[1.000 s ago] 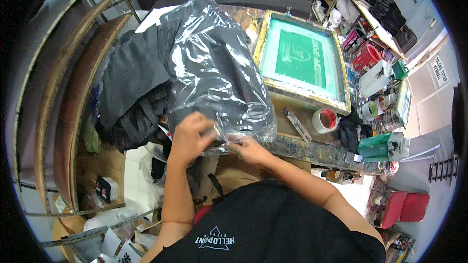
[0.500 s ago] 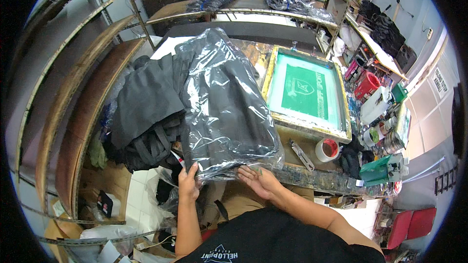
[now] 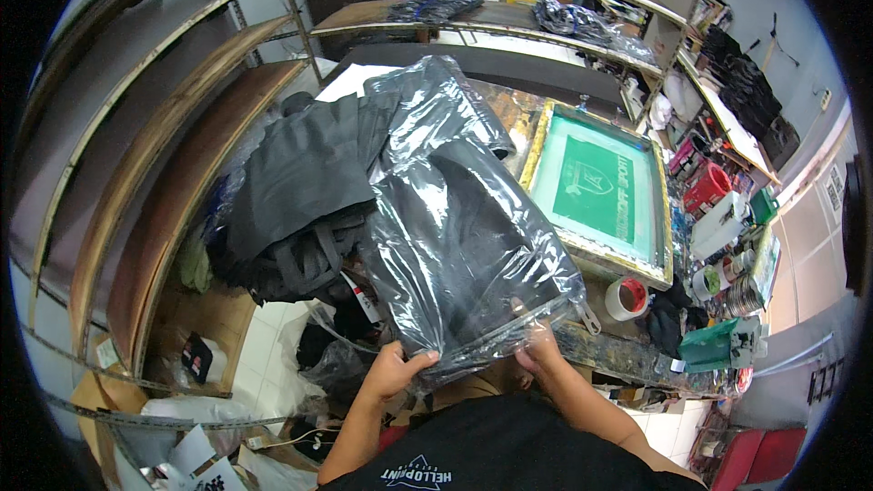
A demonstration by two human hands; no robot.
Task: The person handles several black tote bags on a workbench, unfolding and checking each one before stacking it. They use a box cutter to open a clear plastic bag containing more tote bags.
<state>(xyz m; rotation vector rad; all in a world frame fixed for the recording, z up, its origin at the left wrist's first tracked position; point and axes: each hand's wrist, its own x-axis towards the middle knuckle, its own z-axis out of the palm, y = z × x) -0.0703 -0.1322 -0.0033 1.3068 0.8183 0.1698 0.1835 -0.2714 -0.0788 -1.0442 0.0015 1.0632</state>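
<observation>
A clear plastic bag (image 3: 473, 245) with black folded fabric inside lies over the front of the table. My left hand (image 3: 398, 371) pinches its near left corner, thumb on top. At the near right corner my right hand (image 3: 538, 345) grips the same bag, its fingers partly behind the shiny film. Beyond it lies another plastic-wrapped black bundle (image 3: 436, 100), partly covered. To the left is a heap of black fabric bags (image 3: 305, 159), some with handles showing.
On the right lies a framed green printing screen (image 3: 596, 186). Close to it are a white paint tub (image 3: 626, 297) with red inside, a cutter knife (image 3: 587, 316) and a green container (image 3: 714, 345). Wooden shelves (image 3: 195, 164) rise on the left; another rack (image 3: 518, 14) spans the back.
The plastic bag has come nearer to me, uncovering the wrapped bundle behind it. Both hands moved down with its near edge, and the right hand has closed on the corner.
</observation>
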